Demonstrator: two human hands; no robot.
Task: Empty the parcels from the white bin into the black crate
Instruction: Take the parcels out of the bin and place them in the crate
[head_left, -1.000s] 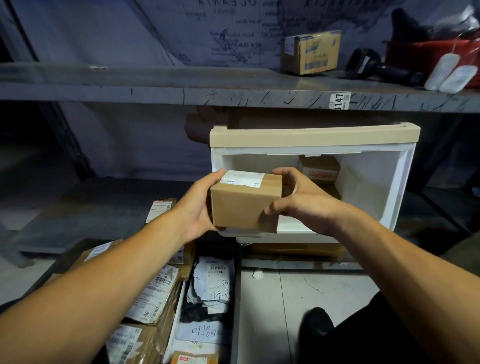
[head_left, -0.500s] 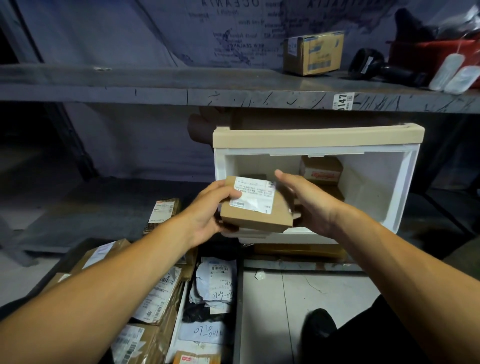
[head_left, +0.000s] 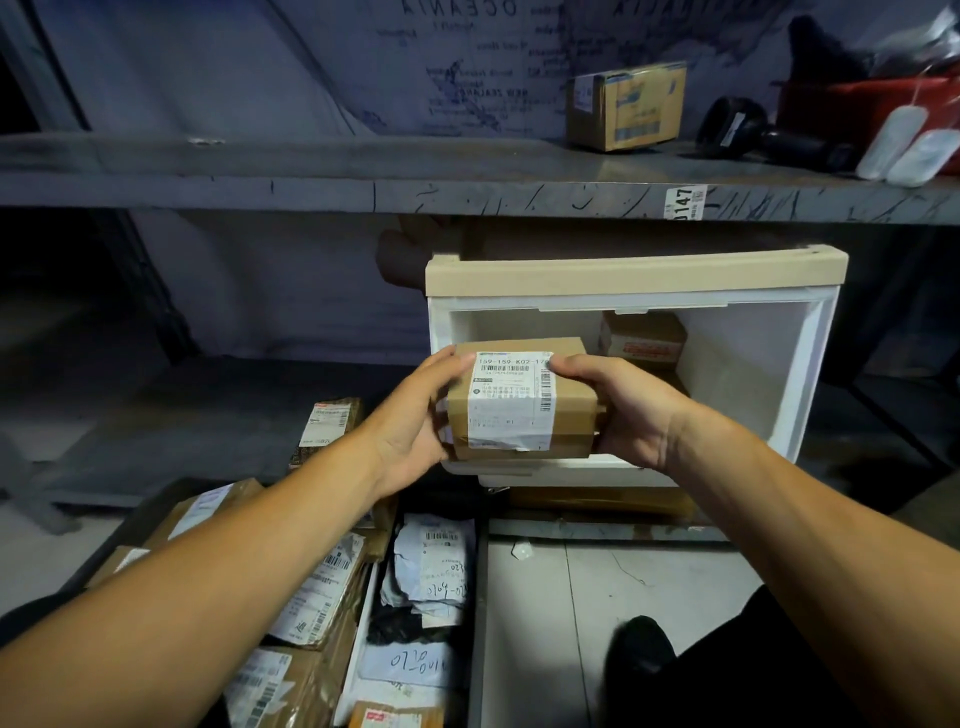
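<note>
The left hand (head_left: 410, 421) curls its fingers round the left end of a small brown parcel (head_left: 519, 400), thumb on the upper edge beside the white label (head_left: 511, 402). The right hand (head_left: 631, 410) grips the opposite end, its thumb lying across the top right corner of the label and its other fingers tucked behind the cardboard, out of sight. Held between both hands, the parcel hangs in the air just in front of the white bin (head_left: 769, 374), with the label face turned toward the camera.

The white bin lies tipped on its side with its opening facing forward and a beige rim (head_left: 634, 273) along its top edge. Deep inside the bin, another brown parcel (head_left: 641, 338) rests against the back wall. Below the bin and to its left, the black crate (head_left: 480, 597) holds a pile of labelled boxes and crumpled mailers (head_left: 431, 566). Above the bin runs a scratched grey shelf (head_left: 311, 182); on it, up and to the right of the bin, stand a yellow-printed carton (head_left: 626, 106) and a black handheld scanner (head_left: 748, 130).
</note>
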